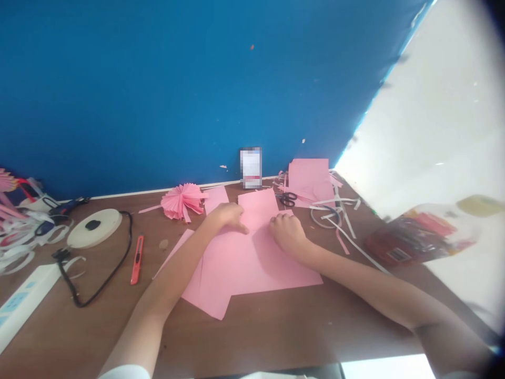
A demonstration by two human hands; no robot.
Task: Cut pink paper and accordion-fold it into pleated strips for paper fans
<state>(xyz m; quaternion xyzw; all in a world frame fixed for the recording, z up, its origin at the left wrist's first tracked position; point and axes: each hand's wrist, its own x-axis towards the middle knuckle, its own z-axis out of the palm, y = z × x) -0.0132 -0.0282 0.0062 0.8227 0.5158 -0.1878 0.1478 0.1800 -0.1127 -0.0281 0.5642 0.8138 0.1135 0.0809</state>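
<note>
Left hand (pixel 230 216), right hand (pixel 287 232) pressing, not gripping, pink sheet (pixel 252 266), one fan (pixel 182 201), one cutter (pixel 137 259)

a brown wooden table (pixel 276 337) stands against a deep blue wall (pixel 158 89), bright white wall (pixel 445 121) adjoining.

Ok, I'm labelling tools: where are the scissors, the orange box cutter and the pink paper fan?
scissors (pixel 286 198), head view, black handles.
orange box cutter (pixel 137 259), head view, middle of body.
pink paper fan (pixel 182 201), head view, pleated centre.
</note>
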